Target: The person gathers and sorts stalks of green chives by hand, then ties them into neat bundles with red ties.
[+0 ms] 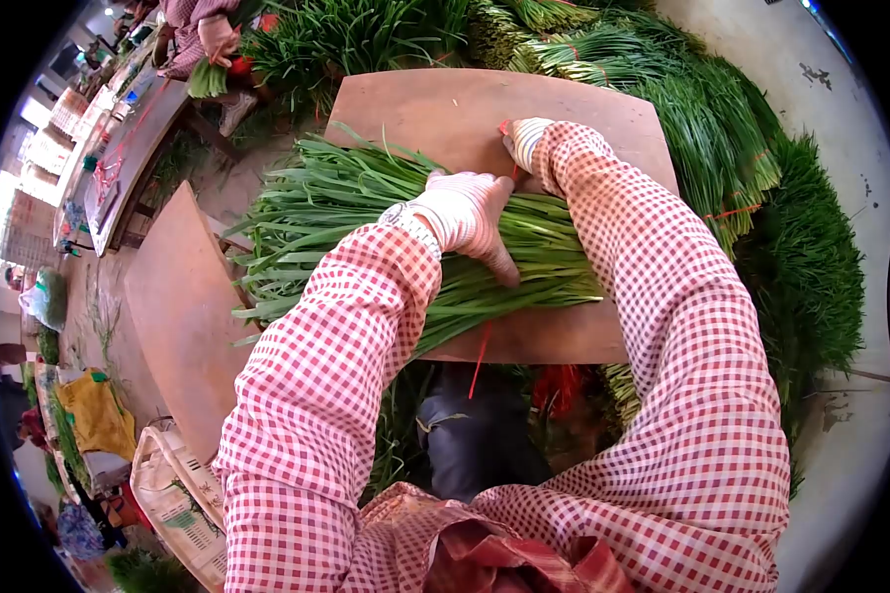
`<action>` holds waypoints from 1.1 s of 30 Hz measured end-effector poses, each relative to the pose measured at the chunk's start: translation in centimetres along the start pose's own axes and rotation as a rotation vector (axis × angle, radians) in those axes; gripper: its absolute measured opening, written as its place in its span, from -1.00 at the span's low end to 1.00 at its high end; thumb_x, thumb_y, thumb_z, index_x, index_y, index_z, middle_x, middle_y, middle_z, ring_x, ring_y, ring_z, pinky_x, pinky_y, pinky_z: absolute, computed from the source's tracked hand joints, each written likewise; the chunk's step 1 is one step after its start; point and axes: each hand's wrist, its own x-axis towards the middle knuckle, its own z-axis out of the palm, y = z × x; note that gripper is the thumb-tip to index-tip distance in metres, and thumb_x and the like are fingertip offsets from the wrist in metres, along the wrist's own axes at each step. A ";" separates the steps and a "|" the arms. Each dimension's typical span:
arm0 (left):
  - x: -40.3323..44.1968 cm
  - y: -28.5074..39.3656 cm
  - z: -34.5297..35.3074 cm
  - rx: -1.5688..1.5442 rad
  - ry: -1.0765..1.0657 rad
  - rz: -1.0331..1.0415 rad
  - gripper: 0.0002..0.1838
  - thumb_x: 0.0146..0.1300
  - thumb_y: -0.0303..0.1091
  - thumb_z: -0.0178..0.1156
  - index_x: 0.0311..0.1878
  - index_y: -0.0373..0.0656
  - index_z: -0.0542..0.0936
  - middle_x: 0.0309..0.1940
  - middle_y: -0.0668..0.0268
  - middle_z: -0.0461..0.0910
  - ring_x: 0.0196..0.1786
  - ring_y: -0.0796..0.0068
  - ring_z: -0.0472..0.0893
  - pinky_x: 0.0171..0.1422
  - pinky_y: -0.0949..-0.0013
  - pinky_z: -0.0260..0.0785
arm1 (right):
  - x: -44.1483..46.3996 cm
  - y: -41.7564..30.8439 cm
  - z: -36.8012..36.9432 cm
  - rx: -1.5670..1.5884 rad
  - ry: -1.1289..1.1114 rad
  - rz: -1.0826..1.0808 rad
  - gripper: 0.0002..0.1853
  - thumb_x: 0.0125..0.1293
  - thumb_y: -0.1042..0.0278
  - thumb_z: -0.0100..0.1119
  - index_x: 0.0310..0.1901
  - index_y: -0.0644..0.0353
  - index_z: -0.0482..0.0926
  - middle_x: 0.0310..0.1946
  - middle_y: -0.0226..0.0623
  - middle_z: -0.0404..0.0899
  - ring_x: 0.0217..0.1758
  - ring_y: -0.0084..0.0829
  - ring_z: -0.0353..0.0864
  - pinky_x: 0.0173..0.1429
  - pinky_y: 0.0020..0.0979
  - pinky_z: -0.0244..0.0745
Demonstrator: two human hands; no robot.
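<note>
A large bunch of long green stalks (346,203) lies across a brown board (405,104), leafy ends to the left and paler cut ends to the right. My left hand (470,219), in a pale glove with a watch at the wrist, rests on top of the bunch with thumb and fingers spread over it. Beyond the bunch, my right hand (524,141) is closed at the board's middle, its fingertips near a red tie. What it grips is too small to make out. A red strand (481,361) hangs over the board's near edge below the bunch.
Tied green bundles (682,128) are heaped behind and to the right. Another brown board (183,306) stands at the left, near a printed sack (178,494). At the upper left, a co-worker's hand (218,40) holds greens beside a long table (133,148). Red strands (559,388) hang below the board.
</note>
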 end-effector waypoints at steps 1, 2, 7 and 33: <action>0.0 0.1 -0.1 -0.006 0.003 0.006 0.04 -0.50 0.16 0.54 0.10 -0.27 0.41 0.01 0.07 0.56 0.15 0.12 0.50 0.27 0.08 0.19 | 0.7 1.1 0.6 -0.007 -0.002 0.004 -0.51 0.34 -0.07 -0.06 -0.15 0.26 0.62 -0.35 -0.11 0.62 -0.18 -0.25 0.60 -0.02 -0.34 0.46; -0.1 0.1 -0.1 -0.013 0.001 -0.002 0.04 -0.50 0.16 0.54 0.10 -0.27 0.41 0.00 0.08 0.56 0.15 0.12 0.50 0.27 0.08 0.19 | 1.5 2.2 0.8 -0.124 0.029 -0.064 -0.63 0.35 0.09 -0.03 -0.18 0.26 0.60 -0.41 -0.13 0.58 -0.24 -0.29 0.59 -0.12 -0.36 0.49; 0.0 -0.2 0.4 -0.033 0.015 -0.032 0.06 -0.50 0.14 0.53 0.15 -0.24 0.40 0.01 0.07 0.56 0.13 0.15 0.52 0.27 0.22 0.24 | -2.1 1.1 -3.3 0.032 0.057 -0.420 -0.94 0.25 0.51 0.07 -0.39 0.24 0.47 -0.60 -0.33 0.38 -0.54 -0.55 0.48 -0.52 -0.57 0.43; 3.5 -2.9 3.7 -0.061 0.108 -0.002 0.18 -0.47 0.12 0.59 0.28 -0.27 0.31 0.23 0.14 0.42 0.28 0.32 0.41 0.32 0.37 0.24 | -23.0 -1.7 11.1 0.618 0.171 -0.594 -0.86 0.19 0.32 0.17 -0.25 0.15 0.57 -0.37 -0.07 0.55 -0.31 0.00 0.56 -0.25 -0.16 0.48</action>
